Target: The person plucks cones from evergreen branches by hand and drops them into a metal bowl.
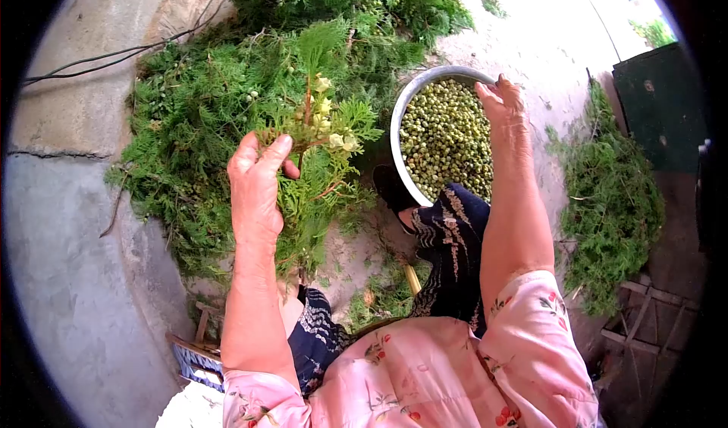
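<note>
My left hand (258,181) is closed on a leafy evergreen sprig (309,109), pinching it between thumb and fingers. The sprig stands upright and carries pale green cones (345,141) near its middle. Over the right rim of a round metal basin (406,98) is my right hand (502,100), its thumb and fingers apart. No object shows in it, though its palm side is partly hidden. Inside the basin lies a deep layer of small green cones (444,140).
A large heap of cut evergreen branches (189,117) spreads behind and left of the sprig. Another pile (613,200) lies at the right, near a dark green box (658,102). Black cables (114,58) cross the concrete at upper left. My knee is close to the basin.
</note>
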Tool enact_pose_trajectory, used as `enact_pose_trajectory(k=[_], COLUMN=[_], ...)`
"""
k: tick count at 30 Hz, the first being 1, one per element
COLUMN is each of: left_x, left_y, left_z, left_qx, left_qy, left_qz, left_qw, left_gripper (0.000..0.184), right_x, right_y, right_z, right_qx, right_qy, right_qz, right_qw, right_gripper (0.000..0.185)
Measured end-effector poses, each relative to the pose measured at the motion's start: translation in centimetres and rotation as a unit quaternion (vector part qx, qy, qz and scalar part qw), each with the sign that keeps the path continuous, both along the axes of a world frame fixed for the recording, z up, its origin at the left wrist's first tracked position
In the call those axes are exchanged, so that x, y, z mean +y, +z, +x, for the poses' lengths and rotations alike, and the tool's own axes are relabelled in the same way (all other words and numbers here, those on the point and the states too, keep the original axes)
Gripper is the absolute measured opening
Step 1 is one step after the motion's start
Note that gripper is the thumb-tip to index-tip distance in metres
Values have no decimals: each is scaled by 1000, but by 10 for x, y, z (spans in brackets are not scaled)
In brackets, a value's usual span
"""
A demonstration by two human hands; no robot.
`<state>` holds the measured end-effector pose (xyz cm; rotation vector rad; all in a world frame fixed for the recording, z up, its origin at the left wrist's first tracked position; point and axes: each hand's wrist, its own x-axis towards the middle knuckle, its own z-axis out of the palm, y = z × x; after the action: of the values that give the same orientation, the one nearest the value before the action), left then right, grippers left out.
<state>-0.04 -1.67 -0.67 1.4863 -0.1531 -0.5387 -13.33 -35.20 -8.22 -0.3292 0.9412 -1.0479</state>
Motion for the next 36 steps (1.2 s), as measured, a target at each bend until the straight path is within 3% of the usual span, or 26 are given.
enact_pose_trajectory(k=[3,9,13,15,17,19,21,22,23,29,31,32,35,36], left_x=[-2,1,2,3,3,2,4,4,2,1,1,-1,-3,-3], left_y=[-2,-3,-5,-6,-5,-2,-2,-1,0,3,5,9,9,9], left_z=[-1,-1,0,0,0,-2,-2,-2,-3,-7,-8,-10,-11,-11], left_qx=[35,45,46,44,24,17,9,11,14,-20,-23,-14,13,32], left_qy=[5,20,30,32,25,21,14,10,5,-24,-40,-40,-49,-58], left_qz=[-27,-26,-21,-23,-12,0,8,20,31,41,49,47,23,1], left_qw=[999,998,998,998,999,1000,1000,1000,999,999,998,998,998,998], left_gripper=[23,18,15,13,12,11,11,11,11,12,12,12,16,21], right_x=[9,96,138,146,148,160,173,177,178,183,182,183,186,187], right_y=[-2,66,70,70,69,80,91,88,88,81,84,81,61,59], right_z=[-4,40,51,53,56,59,61,63,62,67,65,65,67,68], right_qx=[26,47,1,6,31,27,104,42,109,82,245,246,234,233], right_qy=[102,286,404,412,470,457,431,446,464,408,292,292,274,275], right_qz=[-85,-182,-182,-162,-204,-221,-446,-425,-428,-499,-649,-649,-563,-564], right_qw=[991,940,896,897,858,861,777,787,767,760,658,658,744,743], right_gripper=[33,25,15,16,17,16,22,29,30,23,12,12,6,6])
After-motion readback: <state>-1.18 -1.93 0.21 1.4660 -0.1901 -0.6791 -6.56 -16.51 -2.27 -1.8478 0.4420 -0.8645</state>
